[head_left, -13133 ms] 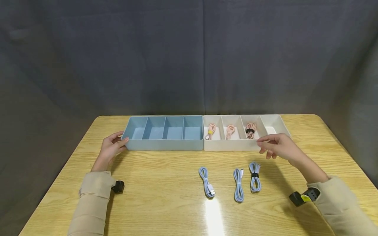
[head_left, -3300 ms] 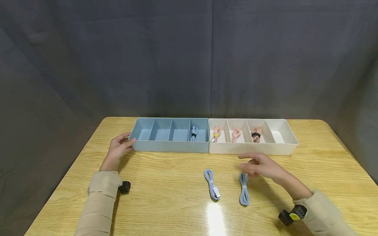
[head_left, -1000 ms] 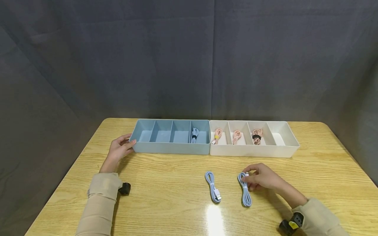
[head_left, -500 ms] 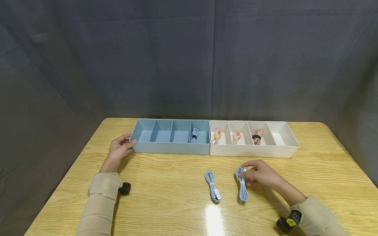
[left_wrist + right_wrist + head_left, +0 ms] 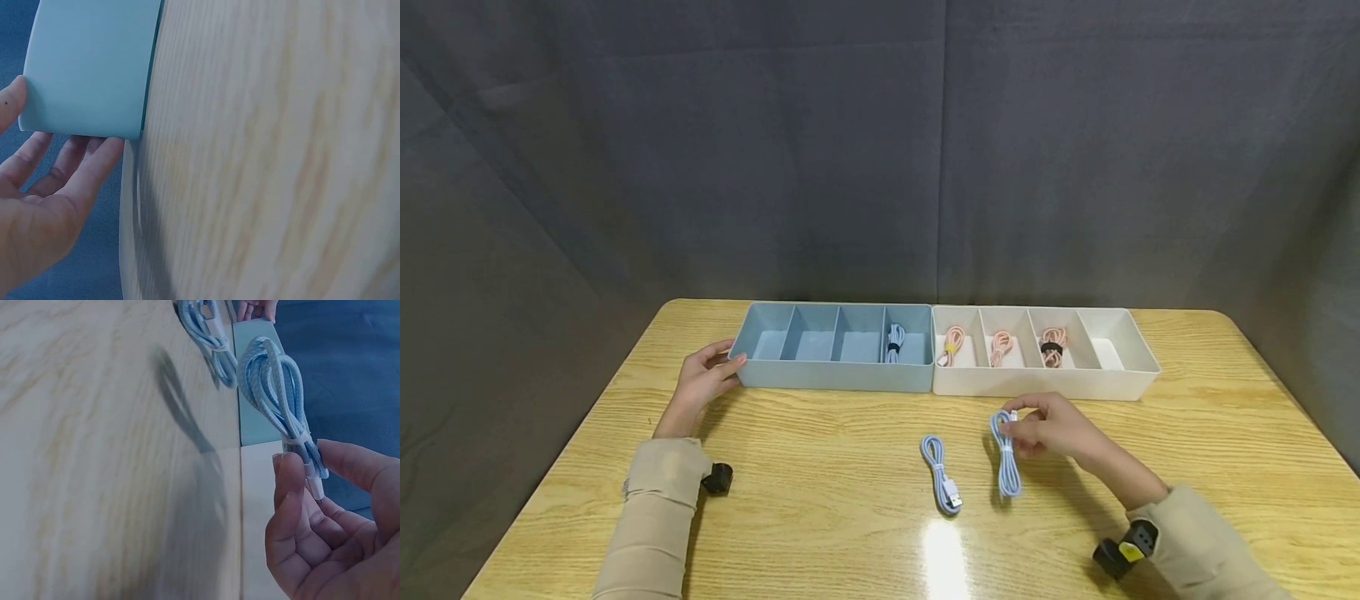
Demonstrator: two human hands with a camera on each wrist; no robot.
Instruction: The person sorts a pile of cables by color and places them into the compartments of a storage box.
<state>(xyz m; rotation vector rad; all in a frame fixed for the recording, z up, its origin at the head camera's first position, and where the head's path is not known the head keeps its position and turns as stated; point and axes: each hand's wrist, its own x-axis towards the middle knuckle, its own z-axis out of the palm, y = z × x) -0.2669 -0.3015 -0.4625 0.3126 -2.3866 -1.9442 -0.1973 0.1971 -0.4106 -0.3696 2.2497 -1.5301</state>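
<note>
Above the table [image 5: 820, 517], your right hand [image 5: 1052, 427] pinches a blue cable [image 5: 1004, 457] by one end.
Your grip is small, so the cable could slip, or swing into the other cable [image 5: 942, 473]. Your left hand [image 5: 702, 382] rests, fingers loose, on the blue tray [image 5: 831, 377].

Two trays [image 5: 835, 377] [image 5: 1045, 383] side by side behind two cables [image 5: 942, 473] [image 5: 1004, 454].

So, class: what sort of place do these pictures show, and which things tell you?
Probably a staged recording set, not a home: a bare wooden table before a grey cloth backdrop, with a blue tray and a white tray side by side and bundled cables laid out.
</note>
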